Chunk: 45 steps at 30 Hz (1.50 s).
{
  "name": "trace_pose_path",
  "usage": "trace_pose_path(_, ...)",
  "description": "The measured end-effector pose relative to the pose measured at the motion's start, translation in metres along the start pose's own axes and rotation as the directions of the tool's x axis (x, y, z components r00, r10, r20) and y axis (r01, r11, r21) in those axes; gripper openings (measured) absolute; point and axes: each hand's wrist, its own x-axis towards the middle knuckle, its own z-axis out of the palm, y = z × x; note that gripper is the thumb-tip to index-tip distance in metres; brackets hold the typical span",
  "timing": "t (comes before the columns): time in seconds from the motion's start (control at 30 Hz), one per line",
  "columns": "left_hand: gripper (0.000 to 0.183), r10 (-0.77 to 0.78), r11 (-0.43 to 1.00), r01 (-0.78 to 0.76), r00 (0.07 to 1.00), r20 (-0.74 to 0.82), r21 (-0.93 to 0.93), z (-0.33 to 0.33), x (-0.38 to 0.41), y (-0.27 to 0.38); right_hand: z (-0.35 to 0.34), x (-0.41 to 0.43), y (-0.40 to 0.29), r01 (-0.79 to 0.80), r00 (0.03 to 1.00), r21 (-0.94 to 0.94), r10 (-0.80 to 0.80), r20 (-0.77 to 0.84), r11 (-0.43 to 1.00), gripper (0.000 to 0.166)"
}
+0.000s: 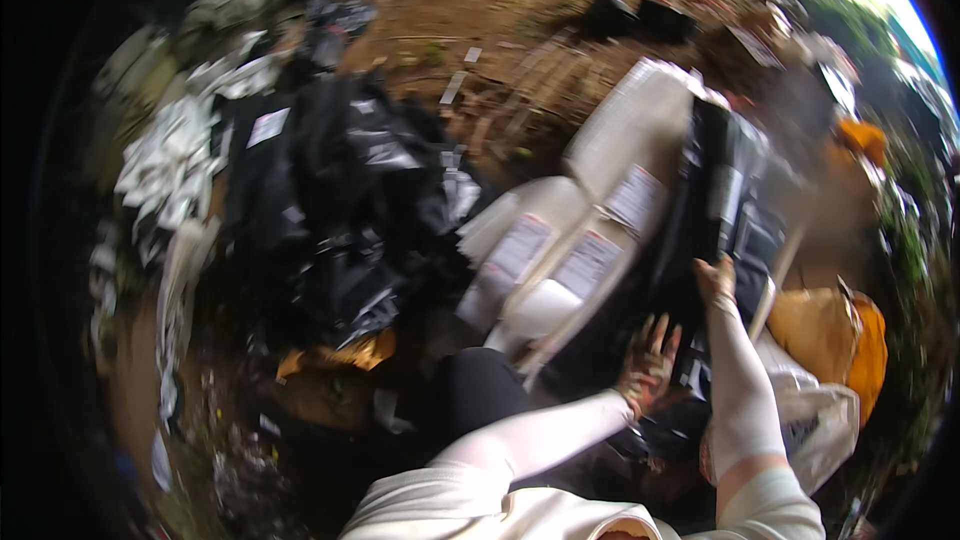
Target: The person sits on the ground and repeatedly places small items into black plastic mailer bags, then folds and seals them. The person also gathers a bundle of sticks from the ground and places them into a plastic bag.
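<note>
My left hand point(649, 369) is over black plastic mailing bags point(667, 270), its fingers spread and nothing visible in it. Just to the right and farther forward, my right hand point(717, 281) touches the dark plastic. Blur hides whether its fingers grip the edge. Several white padded mailers point(547, 307) with printed labels lie overlapped, left of both hands. A longer white mailer point(637, 120) reaches away beyond them, alongside the black bags. Both my forearms wear white sleeves.
A large heap of black plastic bags point(337, 217) lies on the left, next to crumpled white sheeting point(172, 157). Orange-yellow padded envelopes point(817, 326) and a white sack point(810, 420) are at right. Bare brown soil point(450, 0) shows ahead, with paper scraps. My dark-clad knee point(476, 390) is close by.
</note>
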Motion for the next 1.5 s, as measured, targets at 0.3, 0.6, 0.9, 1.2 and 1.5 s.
trace_pose_path(0.3, 0.055, -0.61, 0.44, 0.056, 0.751, -0.252, -0.896, 0.003, -0.175, -0.038, 0.089, -0.195, -0.226, 0.073, 0.842, 0.725, -0.433, 0.323, 0.684, 0.06)
trace_pose_path(0.6, 0.059, -0.545, 0.83, 0.239, 0.543, -0.639, -0.504, -0.372, -0.194, -0.248, -0.006, -0.281, -0.279, 0.897, 0.387, 0.038, -0.822, 0.419, 0.441, 0.046)
trace_pose_path(0.9, 0.061, 0.133, 0.914, 0.228, 0.612, -0.78, 0.335, -0.375, -0.161, -0.265, -0.324, -0.444, -0.099, -0.053, 0.999, 0.884, 0.02, 0.049, 0.465, 0.036)
trace_pose_path(1.2, 0.052, 0.617, 0.787, -0.612, 0.784, 0.07, -0.079, -0.184, -0.054, 0.066, -0.358, -0.443, -0.023, 0.286, 0.949, 0.479, -0.176, -0.263, 0.83, 0.03)
trace_pose_path(1.5, 0.043, 0.821, 0.57, -0.751, 0.509, 0.256, -0.333, -0.171, 0.041, 0.247, -0.489, -0.479, -0.118, 0.69, 0.656, 0.554, -0.079, -0.751, 0.466, 0.03)
